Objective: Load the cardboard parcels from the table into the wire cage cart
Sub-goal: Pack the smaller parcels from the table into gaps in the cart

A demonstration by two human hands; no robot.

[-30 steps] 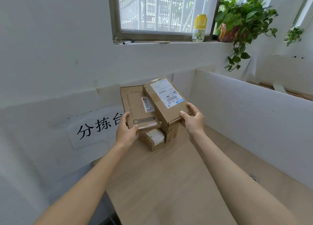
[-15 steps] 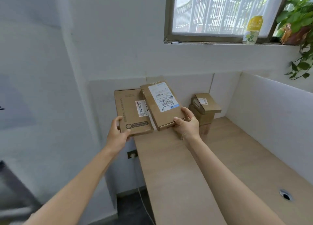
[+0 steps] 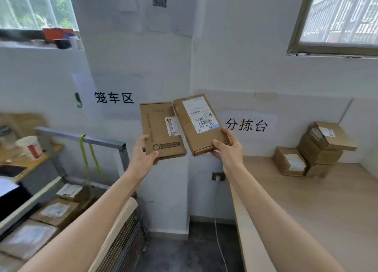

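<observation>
Two flat cardboard parcels are in the air in front of the wall. My left hand (image 3: 144, 155) grips the bottom edge of the left parcel (image 3: 158, 128), which has a small label. My right hand (image 3: 228, 149) holds the bottom corner of the right parcel (image 3: 199, 126), which carries a large white shipping label. Their inner edges overlap slightly. The wire cage cart (image 3: 120, 237) stands at the lower left, with several labelled parcels (image 3: 55, 210) lying inside it. On the wooden table (image 3: 306, 210) at the right, a pile of small parcels (image 3: 319, 149) sits against the wall.
A grey metal frame bar (image 3: 81, 137) with yellow-green ties runs over the cart. A desk with a white cup (image 3: 29, 147) is at the far left. A wall socket (image 3: 217, 176) with a white cable sits between cart and table, above bare floor.
Both hands have carried the two flat parcels off the table and swung left with my view. The cage cart has come into sight; the remaining pile now lies far right.
</observation>
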